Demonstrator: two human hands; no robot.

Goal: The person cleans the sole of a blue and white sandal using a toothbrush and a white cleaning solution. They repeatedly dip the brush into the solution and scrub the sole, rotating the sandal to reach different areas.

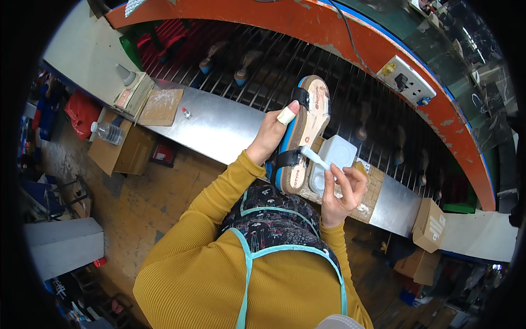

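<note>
My left hand (272,130), with pale tape round its thumb, is closed on the edge of a sandal (308,131). The sandal has a cork-coloured sole, black straps and a blue piece along its side, and is tilted with the sole's broad face up. In my right hand (345,193) a small white-handled brush (316,158) is pinched between thumb and fingers. Its head touches or nearly touches the sandal near the lower black strap; the exact contact is too small to tell. Just right of the sandal, a white plastic container (338,152) stands on the ledge, partly behind the brush and sandal.
Beyond the metal ledge (213,123) runs a rack of metal rods (279,49) with several blue-tipped shoe forms under an orange frame (263,17). A power socket panel (406,84) is on the frame. Cardboard boxes (430,225) and a clear bottle (108,133) flank the bench.
</note>
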